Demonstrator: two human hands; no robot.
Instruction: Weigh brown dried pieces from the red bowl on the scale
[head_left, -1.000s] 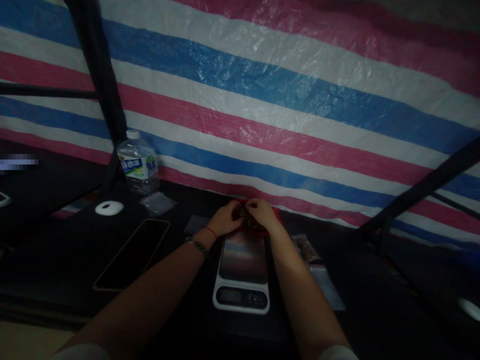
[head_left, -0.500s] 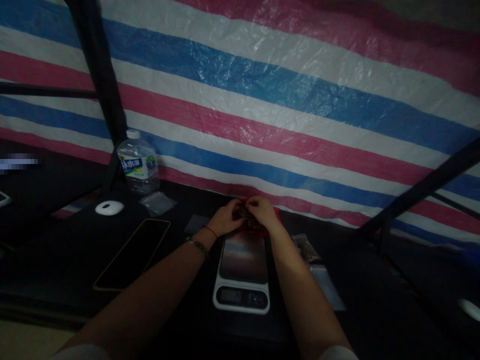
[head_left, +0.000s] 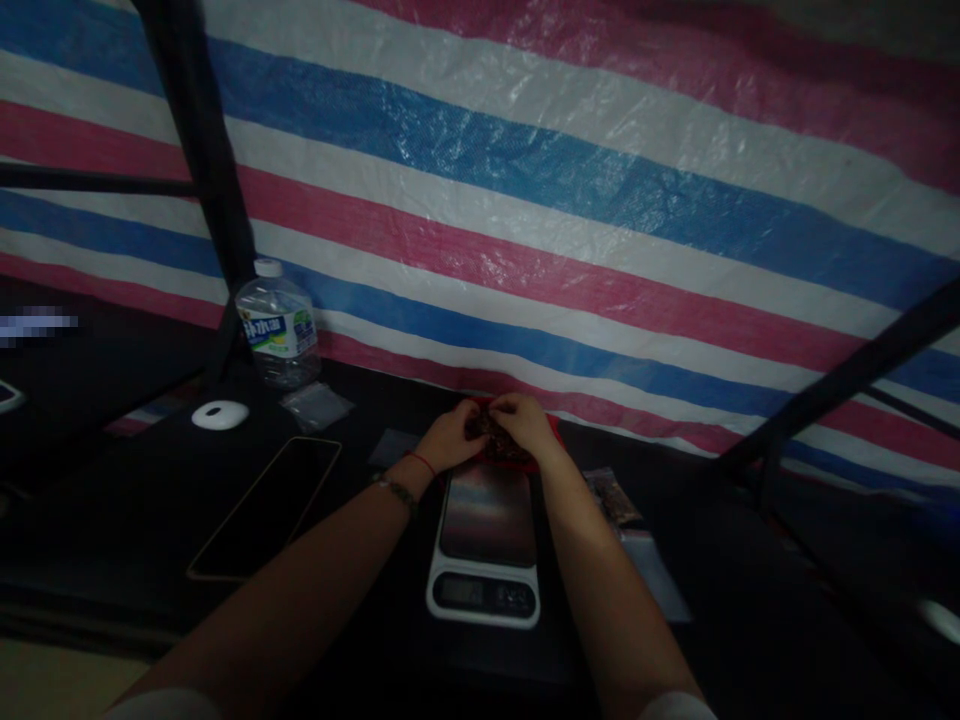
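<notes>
My left hand [head_left: 448,440] and my right hand [head_left: 525,424] meet over a red container [head_left: 551,430] just behind a white kitchen scale [head_left: 486,545]. Between the fingertips of both hands is a small clump of dark brown material [head_left: 491,430]. The fingers hide most of it, and the light is dim. The scale's platform is bare. A small clear bag with brown contents [head_left: 613,497] lies right of the scale, close to my right forearm.
A dark phone [head_left: 266,505] lies left of the scale. Behind it stand a water bottle [head_left: 277,325], a white mouse-like object [head_left: 219,414] and a small clear bag [head_left: 315,405]. A striped tarpaulin [head_left: 525,200] forms the back wall. Black frame bars [head_left: 202,150] cross left and right.
</notes>
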